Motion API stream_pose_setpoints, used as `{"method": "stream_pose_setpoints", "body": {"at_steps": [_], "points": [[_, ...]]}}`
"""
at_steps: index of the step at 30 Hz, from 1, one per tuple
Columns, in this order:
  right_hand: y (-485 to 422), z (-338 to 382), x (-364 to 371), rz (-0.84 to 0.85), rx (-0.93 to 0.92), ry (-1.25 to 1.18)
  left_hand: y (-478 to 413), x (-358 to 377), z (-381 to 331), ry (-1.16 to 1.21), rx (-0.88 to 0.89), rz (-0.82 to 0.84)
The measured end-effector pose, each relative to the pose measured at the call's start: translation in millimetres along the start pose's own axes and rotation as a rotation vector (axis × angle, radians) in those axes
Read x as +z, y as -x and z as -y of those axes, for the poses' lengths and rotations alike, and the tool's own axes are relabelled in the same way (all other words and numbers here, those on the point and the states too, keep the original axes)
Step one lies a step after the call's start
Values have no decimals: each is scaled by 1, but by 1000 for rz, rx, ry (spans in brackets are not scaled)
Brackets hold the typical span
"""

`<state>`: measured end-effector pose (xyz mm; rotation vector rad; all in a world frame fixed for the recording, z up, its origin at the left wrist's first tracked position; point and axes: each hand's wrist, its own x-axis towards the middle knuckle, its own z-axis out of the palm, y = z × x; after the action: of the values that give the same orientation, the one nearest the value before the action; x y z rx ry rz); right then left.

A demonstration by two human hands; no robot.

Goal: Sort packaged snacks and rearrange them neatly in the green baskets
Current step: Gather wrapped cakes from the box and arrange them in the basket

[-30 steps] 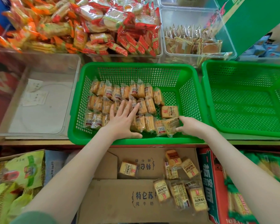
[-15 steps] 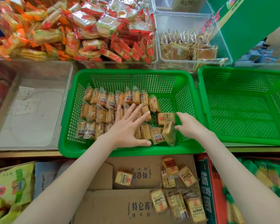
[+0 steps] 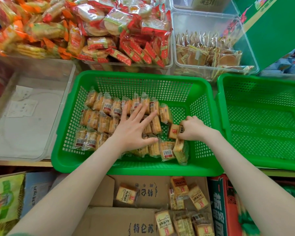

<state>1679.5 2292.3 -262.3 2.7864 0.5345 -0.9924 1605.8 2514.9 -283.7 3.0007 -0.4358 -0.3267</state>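
Head view: where are the packs [image 3: 100, 116]?
— Most stand on edge in the basket [image 3: 143, 169], in three rows that fill its left and middle. A few lie at its near right, one tilted against the front wall.
— And the hands?
— The left hand [image 3: 133, 130] lies flat on the rows, fingers straight and spread, thumb out to the right. It grips nothing. The right hand [image 3: 195, 129] has its fingers curled round one pack [image 3: 173, 132], pinching it by its right end. That pack is in the right part of the basket, just beside the rows.
— Is that pack off the floor?
— Cannot tell.
— The other basket?
— The second basket [image 3: 262, 103] stands just beside the first, on its right, their rims close together.
— Below the arms?
— A box [image 3: 109, 222] of brown card, with loose packs [image 3: 127, 195] of the same kind on its flaps.
— Behind?
— A heap [image 3: 126, 31] of red and orange wrapped snacks. To its right is a clear tub of wafers [image 3: 208, 55]. At far left is another clear tub [image 3: 32, 126] with paper slips in it.
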Motion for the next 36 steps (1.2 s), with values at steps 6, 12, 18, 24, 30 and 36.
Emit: {"method": "stream_pose_setpoints", "body": {"at_steps": [6,12,18,24,30,36], "points": [[7,4,-7,52,-15,-339,0,2,-1,-2,2,-24],[14,3,-12,-96,-116,-464,1,1,-2,-3,-1,-27],[24,16,-12,-329,-72,-636,1,1,-2,6,-5,-27],[12,30,-5,-411,132,-533,2,2,-2,31,4,-42],[14,46,-12,-146,214,-754,3,2,0,26,9,-51],[35,55,1,85,-9,-597,2,3,-3,20,2,-83]]}}
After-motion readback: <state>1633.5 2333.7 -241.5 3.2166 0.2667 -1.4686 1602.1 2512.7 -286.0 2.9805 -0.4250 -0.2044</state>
